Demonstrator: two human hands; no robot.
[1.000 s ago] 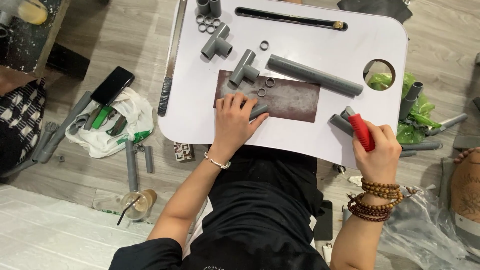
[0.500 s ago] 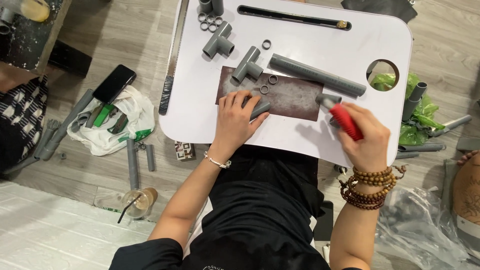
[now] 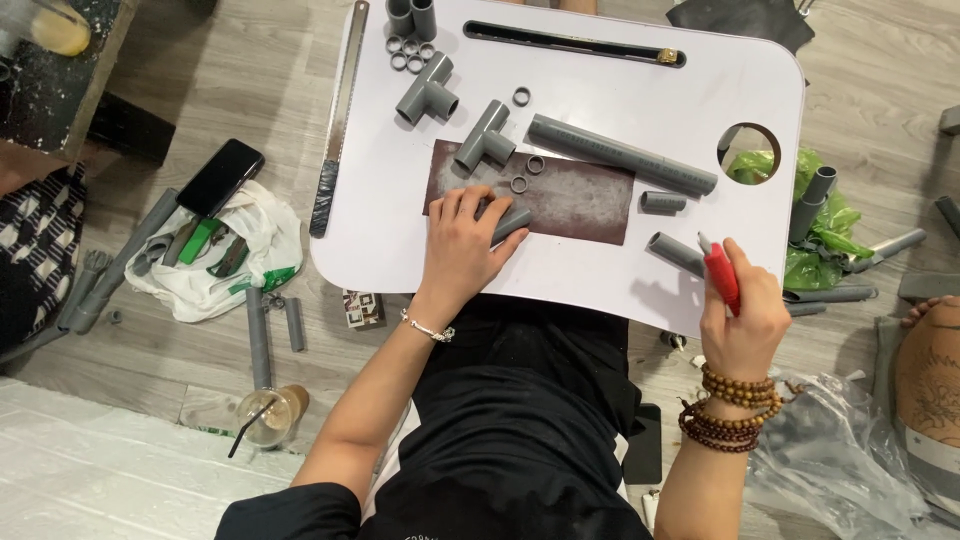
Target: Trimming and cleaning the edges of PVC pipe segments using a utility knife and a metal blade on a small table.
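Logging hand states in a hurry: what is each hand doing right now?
Left hand: pressed down on a short grey pipe piece on the brown sandpaper sheet.
Right hand: closed around a red-handled tool.

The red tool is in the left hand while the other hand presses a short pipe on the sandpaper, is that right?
Not quite. The head view shows the red tool in the right hand. The left hand is the one pressing the short pipe on the sandpaper.
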